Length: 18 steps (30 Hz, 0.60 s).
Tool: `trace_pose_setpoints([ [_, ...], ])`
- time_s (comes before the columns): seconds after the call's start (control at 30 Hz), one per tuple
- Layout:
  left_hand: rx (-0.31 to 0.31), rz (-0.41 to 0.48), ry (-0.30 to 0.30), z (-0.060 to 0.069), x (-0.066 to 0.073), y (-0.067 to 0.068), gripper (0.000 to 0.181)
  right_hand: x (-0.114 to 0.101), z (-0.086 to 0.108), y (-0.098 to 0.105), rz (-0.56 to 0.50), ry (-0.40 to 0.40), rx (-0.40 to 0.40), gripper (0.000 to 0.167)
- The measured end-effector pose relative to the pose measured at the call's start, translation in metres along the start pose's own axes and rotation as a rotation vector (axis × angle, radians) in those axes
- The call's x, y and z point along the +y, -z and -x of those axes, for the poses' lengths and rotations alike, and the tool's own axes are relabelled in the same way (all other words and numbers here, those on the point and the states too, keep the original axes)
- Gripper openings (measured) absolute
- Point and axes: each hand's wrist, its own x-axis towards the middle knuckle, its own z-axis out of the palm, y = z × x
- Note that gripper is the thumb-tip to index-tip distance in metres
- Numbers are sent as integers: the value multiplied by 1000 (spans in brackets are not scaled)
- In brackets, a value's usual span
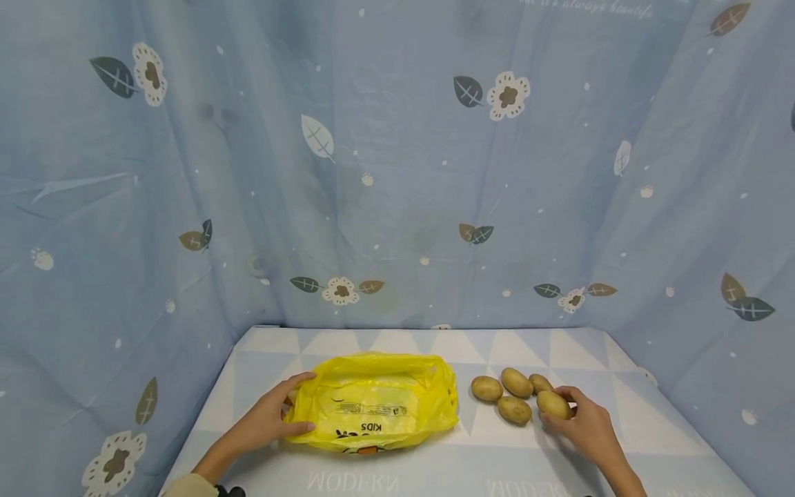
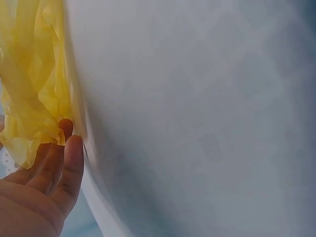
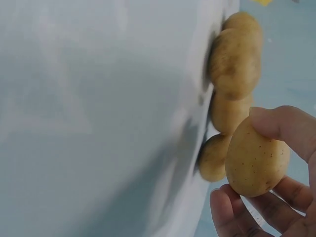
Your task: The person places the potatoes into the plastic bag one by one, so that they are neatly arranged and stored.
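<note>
A yellow plastic bag [image 1: 366, 407] with black print lies on the table, its mouth spread wide. My left hand [image 1: 273, 414] holds the bag's left end, thumb at the near rim and a finger at the far rim. In the left wrist view, the fingertips [image 2: 74, 148] meet the crumpled yellow plastic [image 2: 37, 98]. My right hand [image 1: 580, 421] grips a potato [image 1: 553, 404] between thumb and fingers; this potato [image 3: 257, 157] appears raised in the right wrist view. Several other potatoes [image 1: 513, 410] sit clustered just left of that hand, to the right of the bag.
A pale cloth with triangles and lettering covers the table [image 1: 435, 476]. Blue curtain [image 1: 397, 207] with leaves and flowers hangs behind the table and along both sides.
</note>
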Motion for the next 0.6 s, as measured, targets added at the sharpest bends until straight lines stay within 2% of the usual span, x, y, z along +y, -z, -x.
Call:
trace_pose_setpoints([
  [0.27, -6, 16, 11, 2, 1, 1, 88, -21, -4, 1, -17, 69, 10, 67],
  [0.43, -2, 15, 18, 3, 4, 1, 89, -33, -11, -2, -7, 130, 16, 60],
  [0.6, 0, 11, 33, 2, 4, 0, 90, -45, -16, -5, -14, 157, 17, 57],
])
